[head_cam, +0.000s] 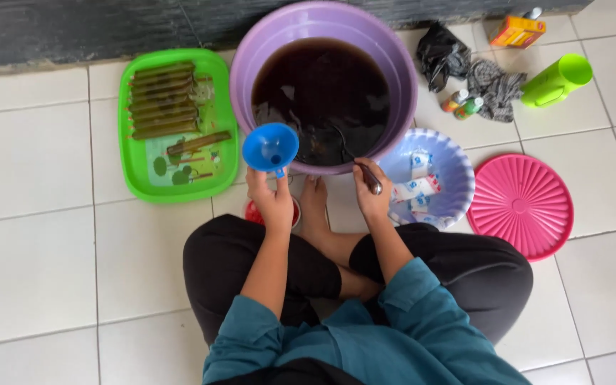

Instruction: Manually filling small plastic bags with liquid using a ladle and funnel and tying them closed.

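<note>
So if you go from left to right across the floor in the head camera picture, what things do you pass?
Green tray of filled sticks → blue funnel in the left hand → purple basin of dark liquid → pale blue bowl of small packets → pink round lid.

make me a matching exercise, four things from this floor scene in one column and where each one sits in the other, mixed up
Things:
1. blue plastic funnel
2. ladle handle
3. round pink ribbed lid
4. green rectangular tray

Places:
A. on the tiles, far right
B. in the left hand
C. left of the purple basin
D. in the right hand

Pairs: 1-B, 2-D, 3-A, 4-C
</note>
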